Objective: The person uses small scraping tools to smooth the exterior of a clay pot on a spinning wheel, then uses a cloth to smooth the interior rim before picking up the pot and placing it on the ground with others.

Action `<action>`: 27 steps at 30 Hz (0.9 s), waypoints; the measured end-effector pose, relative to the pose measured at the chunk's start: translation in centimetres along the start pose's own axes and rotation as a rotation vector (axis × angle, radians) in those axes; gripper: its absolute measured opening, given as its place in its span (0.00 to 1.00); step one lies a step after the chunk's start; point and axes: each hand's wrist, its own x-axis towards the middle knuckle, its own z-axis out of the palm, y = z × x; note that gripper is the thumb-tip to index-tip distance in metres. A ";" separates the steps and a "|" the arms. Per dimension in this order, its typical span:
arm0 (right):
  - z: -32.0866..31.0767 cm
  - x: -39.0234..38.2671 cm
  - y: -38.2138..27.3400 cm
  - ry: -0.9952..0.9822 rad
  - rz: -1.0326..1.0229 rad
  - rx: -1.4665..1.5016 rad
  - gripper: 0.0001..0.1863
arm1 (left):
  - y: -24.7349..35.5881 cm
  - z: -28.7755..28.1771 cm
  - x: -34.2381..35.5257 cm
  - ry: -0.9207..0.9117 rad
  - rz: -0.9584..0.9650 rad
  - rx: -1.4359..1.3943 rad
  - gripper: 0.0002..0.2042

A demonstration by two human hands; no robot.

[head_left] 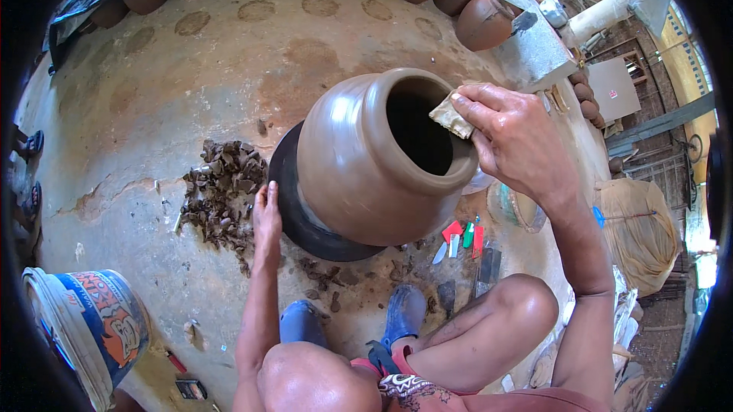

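Observation:
A large brown clay pot (347, 152), smooth and shiny, stands on a dark round wheel (294, 217) in the middle. Its wide mouth shows black inside. My right hand (508, 133) is at the pot's right rim, closed on a folded, pale, wet-looking cloth (452, 116). The cloth hangs over the edge of the mouth. On the left, my left hand (267, 213) lies along the wheel's outer edge with its fingers stretched out, holding nothing. Dark clay scraps (221, 194) are heaped just left of that hand.
A white-and-blue bucket (107, 320) stands at the lower left. Small coloured scrapers (462, 238) lie right of the wheel, near my foot. More clay pots (485, 24) line the far side under sheeting. A concrete block (534, 53) and a cloth-covered bundle (637, 236) are at the right.

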 end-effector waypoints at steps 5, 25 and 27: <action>-0.5 -0.4 -0.2 -0.015 0.032 -0.010 0.17 | -4.2 5.0 -12.0 -0.101 -0.248 -0.186 0.33; -0.4 -1.8 -0.7 -0.001 0.128 0.100 0.13 | -5.4 4.0 -14.9 -0.421 -0.514 -0.080 0.34; -1.0 -1.7 -1.1 -0.038 0.164 0.121 0.17 | -2.7 1.7 -9.9 -0.226 -0.360 -0.119 0.37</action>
